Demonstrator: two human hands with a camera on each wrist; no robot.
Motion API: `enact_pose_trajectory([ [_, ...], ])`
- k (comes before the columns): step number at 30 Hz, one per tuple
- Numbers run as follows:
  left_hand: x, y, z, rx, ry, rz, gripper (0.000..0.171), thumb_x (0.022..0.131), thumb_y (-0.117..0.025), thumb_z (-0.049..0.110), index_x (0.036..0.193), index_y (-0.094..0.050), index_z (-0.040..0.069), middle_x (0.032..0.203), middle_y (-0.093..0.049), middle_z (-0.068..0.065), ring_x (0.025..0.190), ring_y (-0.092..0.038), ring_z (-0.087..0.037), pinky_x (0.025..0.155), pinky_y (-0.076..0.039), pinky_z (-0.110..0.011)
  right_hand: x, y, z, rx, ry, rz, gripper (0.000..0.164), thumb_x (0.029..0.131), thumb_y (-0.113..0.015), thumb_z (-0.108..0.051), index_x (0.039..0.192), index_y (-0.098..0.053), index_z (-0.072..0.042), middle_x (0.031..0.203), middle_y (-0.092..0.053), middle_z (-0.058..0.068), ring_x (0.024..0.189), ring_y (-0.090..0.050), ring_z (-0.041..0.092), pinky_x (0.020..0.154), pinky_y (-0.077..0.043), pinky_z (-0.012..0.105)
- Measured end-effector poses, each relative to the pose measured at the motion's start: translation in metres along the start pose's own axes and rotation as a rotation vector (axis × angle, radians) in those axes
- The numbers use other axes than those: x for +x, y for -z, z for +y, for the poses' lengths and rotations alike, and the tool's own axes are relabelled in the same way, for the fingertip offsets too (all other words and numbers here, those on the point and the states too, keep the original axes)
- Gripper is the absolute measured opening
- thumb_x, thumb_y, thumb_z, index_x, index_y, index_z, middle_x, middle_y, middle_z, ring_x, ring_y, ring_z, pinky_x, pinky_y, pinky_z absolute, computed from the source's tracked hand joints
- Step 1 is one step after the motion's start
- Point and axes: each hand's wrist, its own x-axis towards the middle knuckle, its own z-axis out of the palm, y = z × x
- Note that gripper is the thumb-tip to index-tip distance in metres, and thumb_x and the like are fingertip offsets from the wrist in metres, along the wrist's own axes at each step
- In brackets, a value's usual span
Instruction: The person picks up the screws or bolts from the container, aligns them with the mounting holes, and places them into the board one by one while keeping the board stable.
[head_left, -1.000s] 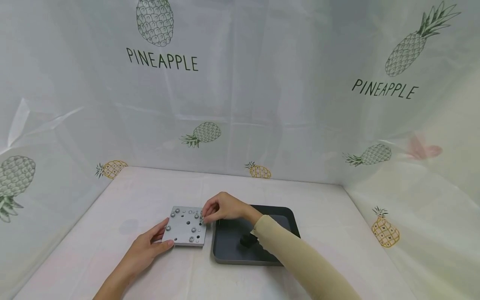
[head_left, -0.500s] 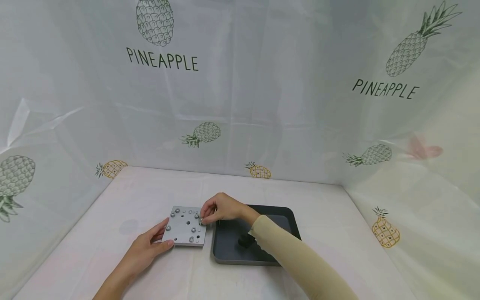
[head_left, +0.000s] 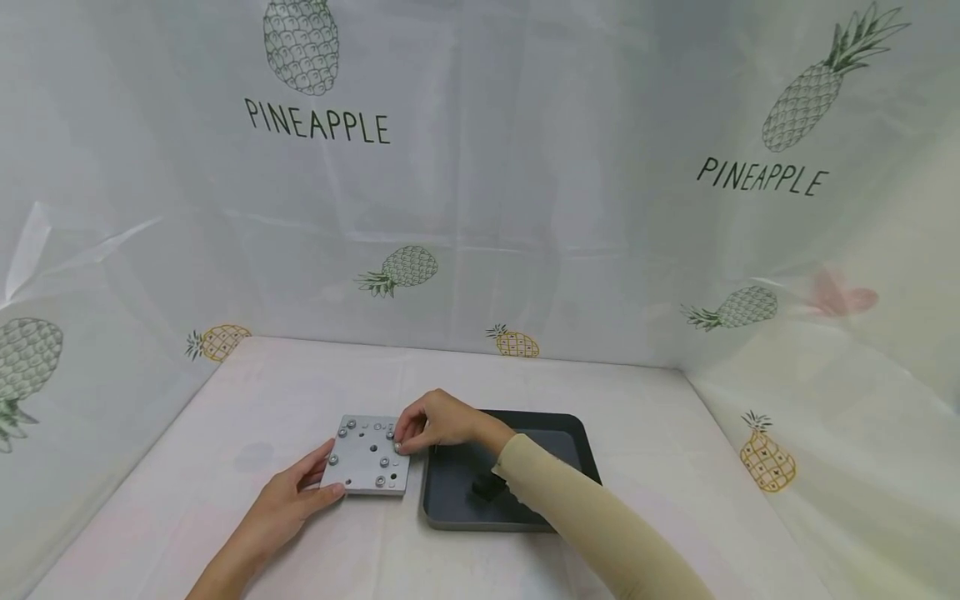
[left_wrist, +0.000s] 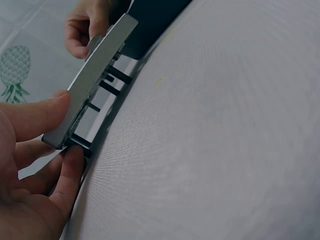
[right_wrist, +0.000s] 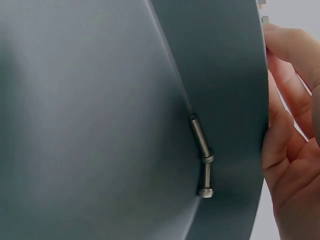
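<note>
Metal plate (head_left: 362, 468), studded with cap screws (head_left: 385, 462), sits just left of the dark tray (head_left: 450, 498), apart from it. I pinch the plate's near left part in my left hand (head_left: 285, 504), thumb above and fingers below, while my right hand (head_left: 442, 419) reaches over the tray, thumb and fingers closed on a small screw (head_left: 397, 447) at the plate's right side. Whether that screw is started straight I cannot tell; my own fingers cover it. If it leans, turning or pressing could bind the thread. Several shanks (left_wrist: 121, 75) poke out underneath, so the plate seems to ride above the table (head_left: 315, 383) at the side I grip; a hard push on the right, with my only hold on the left, might rock or twist it. If my pinch slips, so small a screw could roll off the plate's edge into the tray, where two loose screws (right_wrist: 206, 177) lie end to end by the wall. My sleeve (head_left: 592, 512) hangs across the tray too, and a careless elbow could drag it.
</note>
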Motion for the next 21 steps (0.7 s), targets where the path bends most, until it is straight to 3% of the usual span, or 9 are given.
enact_pose_trajectory([
  [10, 0.000, -0.002, -0.001, -0.019, -0.009, 0.000, 0.089, 0.094, -0.081, 0.041, 0.167, -0.036, 0.015, 0.157, -0.053, -0.020, 0.139, -0.058, -0.033, 0.116, -0.047, -0.049, -0.027, 0.021, -0.007, 0.012, -0.026, 0.085, 0.015, 0.096, -0.081, -0.013, 0.110, -0.081, -0.008, 0.096, -0.079, -0.002, 0.085, -0.069, 0.003, 0.082, -0.061, 0.022],
  [15, 0.000, -0.001, 0.001, -0.018, -0.012, -0.002, 0.091, 0.094, -0.080, 0.042, 0.167, -0.034, 0.015, 0.158, -0.052, -0.021, 0.140, -0.056, -0.035, 0.118, -0.045, -0.053, -0.049, 0.033, -0.005, -0.029, -0.102, 0.151, 0.019, 0.099, -0.077, -0.013, 0.116, -0.079, -0.006, 0.095, -0.078, -0.007, 0.089, -0.071, 0.003, 0.091, -0.060, 0.023],
  [18, 0.000, 0.000, 0.000, -0.021, -0.004, -0.004, 0.091, 0.094, -0.081, 0.042, 0.168, -0.034, 0.015, 0.158, -0.051, -0.021, 0.141, -0.056, -0.036, 0.119, -0.043, -0.056, -0.062, 0.035, -0.002, -0.068, -0.157, 0.178, 0.019, 0.101, -0.075, -0.014, 0.118, -0.079, -0.009, 0.101, -0.079, -0.008, 0.092, -0.071, 0.001, 0.089, -0.060, 0.023],
  [21, -0.001, 0.000, 0.001, -0.018, -0.001, -0.003, 0.092, 0.093, -0.081, 0.043, 0.168, -0.034, 0.015, 0.158, -0.051, -0.021, 0.140, -0.056, -0.036, 0.119, -0.043, -0.056, -0.072, 0.036, 0.002, -0.068, -0.213, 0.172, 0.020, 0.102, -0.073, -0.014, 0.121, -0.078, -0.009, 0.100, -0.079, -0.006, 0.085, -0.071, 0.003, 0.077, -0.060, 0.023],
])
